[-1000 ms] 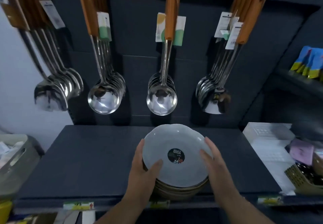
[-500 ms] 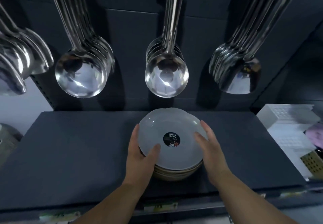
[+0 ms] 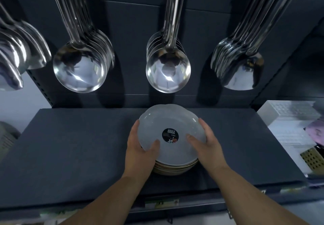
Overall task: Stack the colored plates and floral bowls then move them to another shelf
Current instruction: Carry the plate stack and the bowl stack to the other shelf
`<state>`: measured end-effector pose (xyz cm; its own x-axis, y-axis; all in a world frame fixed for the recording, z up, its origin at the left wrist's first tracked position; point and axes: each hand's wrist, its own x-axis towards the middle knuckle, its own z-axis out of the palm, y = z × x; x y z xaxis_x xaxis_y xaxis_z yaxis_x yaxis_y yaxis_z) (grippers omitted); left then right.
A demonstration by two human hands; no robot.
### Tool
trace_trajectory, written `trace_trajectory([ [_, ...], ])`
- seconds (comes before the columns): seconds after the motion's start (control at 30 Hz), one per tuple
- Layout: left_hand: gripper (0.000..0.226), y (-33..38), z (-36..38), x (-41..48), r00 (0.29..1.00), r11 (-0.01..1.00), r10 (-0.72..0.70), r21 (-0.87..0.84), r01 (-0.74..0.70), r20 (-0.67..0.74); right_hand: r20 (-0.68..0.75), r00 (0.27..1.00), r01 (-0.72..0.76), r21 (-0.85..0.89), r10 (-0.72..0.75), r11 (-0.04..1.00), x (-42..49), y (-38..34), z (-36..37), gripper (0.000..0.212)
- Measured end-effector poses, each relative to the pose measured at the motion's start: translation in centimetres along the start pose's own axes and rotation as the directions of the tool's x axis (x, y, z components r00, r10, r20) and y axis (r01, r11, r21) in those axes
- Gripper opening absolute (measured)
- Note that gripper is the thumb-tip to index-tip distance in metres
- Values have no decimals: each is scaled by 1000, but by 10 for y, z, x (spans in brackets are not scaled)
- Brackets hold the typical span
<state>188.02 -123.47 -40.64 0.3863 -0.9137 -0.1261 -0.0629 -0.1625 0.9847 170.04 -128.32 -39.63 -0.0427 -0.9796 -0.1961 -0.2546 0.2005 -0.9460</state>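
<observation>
Grip closed from both sides: left hand (image 3: 140, 148) and right hand (image 3: 206, 145) clasp the stack of plates (image 3: 175, 166), thumbs on the grey top plate (image 3: 168, 118), on a dark shelf (image 3: 70, 145) beneath hanging ladles (image 3: 168, 72).

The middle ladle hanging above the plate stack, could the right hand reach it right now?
Probably, but not freely: the right hand grips the plate stack with the left hand, so it must let go first. Nothing stands between it and the middle ladle.
</observation>
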Motion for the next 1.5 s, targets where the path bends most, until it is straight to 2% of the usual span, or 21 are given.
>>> trace_trajectory([
  [0.1, 76, 10, -5, 1, 1000, 985, 20, 171, -20, 1, -12, 1000, 21, -111, -23, 994, -7, -11, -2, 51],
  [0.23, 74, 35, -12, -7, 995, 936, 96, 337, -98, 24, -48, 996, 54, -300, -72, 952, -22, -34, -8, 66],
  [0.33, 67, 61, -16, -19, 981, 892, 157, 410, -189, 112, -57, 994, 60, -389, -89, 919, -40, -61, -16, 66],
  [0.43, 69, 95, -18, -30, 960, 822, 173, 504, -265, 222, -66, 989, 85, -462, -130, 883, -60, -90, -23, 67],
  [0.63, 74, 162, -18, -44, 875, 648, 256, 599, -470, 410, -133, 968, 101, -568, -212, 817, -106, -151, -49, 68],
  [0.8, 73, 211, 5, -64, 772, 487, 337, 602, -632, 539, -231, 947, 5, -683, -222, 730, -144, -183, -89, 67],
  [1.0, 72, 246, 48, -113, 625, 297, 326, 551, -780, 709, -413, 894, -172, -676, -175, 717, -209, -189, -148, 55],
  [1.1, 71, 251, 68, -155, 548, 238, 306, 494, -836, 779, -502, 855, -251, -621, -131, 743, -248, -176, -176, 51],
  [1.2, 70, 256, 92, -206, 470, 200, 303, 427, -882, 829, -574, 813, -311, -566, -94, 764, -293, -160, -205, 52],
  [1.3, 68, 260, 118, -268, 390, 163, 312, 355, -920, 866, -632, 770, -372, -562, -92, 739, -349, -147, -241, 47],
  [1.4, 66, 259, 143, -349, 280, 112, 347, 257, -960, 895, -687, 716, -430, -573, -123, 698, -421, -130, -280, 43],
  [1.5, 67, 250, 164, -451, 170, 89, 368, 148, -985, 914, -738, 660, -483, -563, -144, 671, -512, -104, -322, 49],
])
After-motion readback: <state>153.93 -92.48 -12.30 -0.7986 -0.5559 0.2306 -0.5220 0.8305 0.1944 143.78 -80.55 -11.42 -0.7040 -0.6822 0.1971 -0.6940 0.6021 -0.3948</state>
